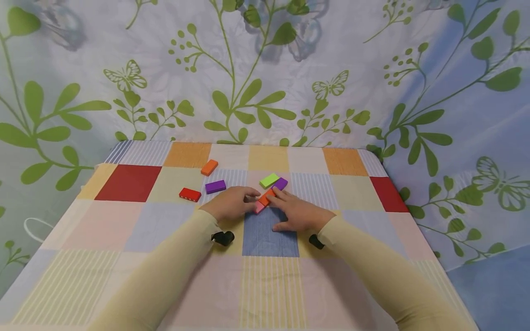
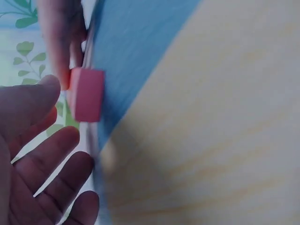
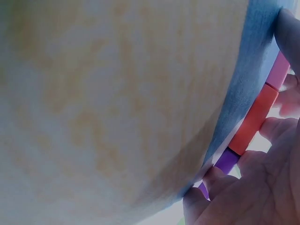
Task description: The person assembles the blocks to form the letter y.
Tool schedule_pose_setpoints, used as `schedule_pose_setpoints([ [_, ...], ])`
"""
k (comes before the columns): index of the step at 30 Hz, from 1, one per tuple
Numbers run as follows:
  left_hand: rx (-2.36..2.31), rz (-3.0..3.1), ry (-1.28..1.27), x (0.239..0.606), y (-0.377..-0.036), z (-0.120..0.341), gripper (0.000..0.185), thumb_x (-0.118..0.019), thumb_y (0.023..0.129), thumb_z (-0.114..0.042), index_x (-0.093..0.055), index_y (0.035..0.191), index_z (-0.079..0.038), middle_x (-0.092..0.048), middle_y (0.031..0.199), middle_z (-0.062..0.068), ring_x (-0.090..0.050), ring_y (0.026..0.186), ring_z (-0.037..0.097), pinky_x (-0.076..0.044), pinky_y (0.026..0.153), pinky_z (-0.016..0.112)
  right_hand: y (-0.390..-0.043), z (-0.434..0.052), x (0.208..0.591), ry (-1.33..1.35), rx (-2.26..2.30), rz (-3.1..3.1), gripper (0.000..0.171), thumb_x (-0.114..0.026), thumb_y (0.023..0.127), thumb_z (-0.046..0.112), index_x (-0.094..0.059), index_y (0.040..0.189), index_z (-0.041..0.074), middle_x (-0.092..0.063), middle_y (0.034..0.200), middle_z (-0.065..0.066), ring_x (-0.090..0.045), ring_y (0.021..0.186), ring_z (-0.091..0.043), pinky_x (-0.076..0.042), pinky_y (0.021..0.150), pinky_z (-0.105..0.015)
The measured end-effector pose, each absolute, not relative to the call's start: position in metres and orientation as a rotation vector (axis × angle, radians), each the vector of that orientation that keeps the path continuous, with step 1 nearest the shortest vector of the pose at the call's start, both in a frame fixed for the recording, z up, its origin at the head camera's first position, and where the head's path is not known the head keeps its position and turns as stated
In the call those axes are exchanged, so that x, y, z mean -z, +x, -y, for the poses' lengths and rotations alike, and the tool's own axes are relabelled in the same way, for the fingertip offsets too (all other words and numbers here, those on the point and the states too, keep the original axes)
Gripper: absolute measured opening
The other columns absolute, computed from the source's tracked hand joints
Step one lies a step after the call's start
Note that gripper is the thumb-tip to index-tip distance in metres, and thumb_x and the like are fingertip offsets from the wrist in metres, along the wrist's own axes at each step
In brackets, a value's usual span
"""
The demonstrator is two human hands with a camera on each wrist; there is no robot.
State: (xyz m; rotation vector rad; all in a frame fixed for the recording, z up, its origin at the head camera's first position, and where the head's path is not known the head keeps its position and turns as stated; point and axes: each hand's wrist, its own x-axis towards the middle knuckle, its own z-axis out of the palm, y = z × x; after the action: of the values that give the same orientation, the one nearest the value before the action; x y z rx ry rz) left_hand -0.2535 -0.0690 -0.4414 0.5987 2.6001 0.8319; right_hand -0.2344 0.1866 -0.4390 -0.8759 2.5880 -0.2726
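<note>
Pink [image 1: 259, 208], orange [image 1: 266, 197] and purple [image 1: 281, 184] domino tiles form a slanting row on the patchwork cloth. A lime green domino tile [image 1: 269, 180] lies against the row's far side by the purple one. My right hand [image 1: 301, 212] rests its fingertips along the row, and in the right wrist view they touch the orange tile [image 3: 254, 119] and the purple tile [image 3: 227, 161]. At the near end, my left hand [image 1: 233, 202] has its fingers loosely spread beside the pink tile [image 2: 88, 95]; the left wrist view shows nothing held in it.
Left of the hands lie a purple domino tile [image 1: 216, 186], a red domino tile [image 1: 190, 194] with pale dots and, farther back, an orange domino tile [image 1: 209, 167]. A leaf-patterned curtain [image 1: 248, 69] hangs behind the table. The patchwork cloth [image 1: 269, 285] covers the tabletop.
</note>
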Motion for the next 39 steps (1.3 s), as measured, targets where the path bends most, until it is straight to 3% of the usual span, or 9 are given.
schedule_pose_setpoints([
  [11, -0.762, -2.652, 0.655, 0.426, -0.282, 0.057, 0.048, -0.059, 0.107, -0.029, -0.054, 0.153, -0.018, -0.059, 0.153, 0.009, -0.06, 0.138, 0.032, -0.045, 0.118, 0.054, -0.235, -0.187, 0.44, -0.865, 0.246, -2.582, 0.101, -0.072, 0.095, 0.057, -0.015, 0.171, 0.023, 0.0, 0.179, -0.009, -0.009, 0.164, -0.042, -0.027, 0.129, -0.055],
  [18, -0.684, -2.684, 0.663, 0.435, -0.302, 0.044, 0.046, -0.054, 0.109, -0.027, -0.052, 0.155, -0.021, -0.055, 0.157, 0.005, -0.054, 0.144, 0.028, -0.04, 0.123, 0.052, -0.236, -0.189, 0.446, -0.883, 0.265, -2.571, 0.1, -0.07, 0.095, 0.059, -0.016, 0.171, 0.021, 0.0, 0.179, -0.01, -0.009, 0.164, -0.042, -0.026, 0.13, -0.055],
  [26, -0.691, -2.635, 0.698, 0.444, -0.318, 0.037, 0.045, -0.057, 0.107, -0.021, -0.056, 0.152, -0.019, -0.062, 0.149, 0.007, -0.062, 0.131, 0.026, -0.044, 0.12, 0.05, -0.235, -0.187, 0.446, -0.882, 0.235, -2.581, 0.099, -0.069, 0.096, 0.06, -0.016, 0.171, 0.022, 0.0, 0.179, -0.008, -0.01, 0.164, -0.042, -0.025, 0.13, -0.054],
  [39, -0.565, -2.665, 0.763, 0.44, -0.328, 0.02, 0.051, -0.063, 0.105, -0.021, -0.053, 0.155, -0.018, -0.046, 0.165, 0.006, -0.041, 0.155, 0.027, -0.03, 0.129, 0.048, -0.233, -0.189, 0.44, -0.857, 0.223, -2.59, 0.099, -0.069, 0.096, 0.058, -0.014, 0.171, 0.022, 0.001, 0.179, -0.007, -0.008, 0.164, -0.04, -0.025, 0.131, -0.052],
])
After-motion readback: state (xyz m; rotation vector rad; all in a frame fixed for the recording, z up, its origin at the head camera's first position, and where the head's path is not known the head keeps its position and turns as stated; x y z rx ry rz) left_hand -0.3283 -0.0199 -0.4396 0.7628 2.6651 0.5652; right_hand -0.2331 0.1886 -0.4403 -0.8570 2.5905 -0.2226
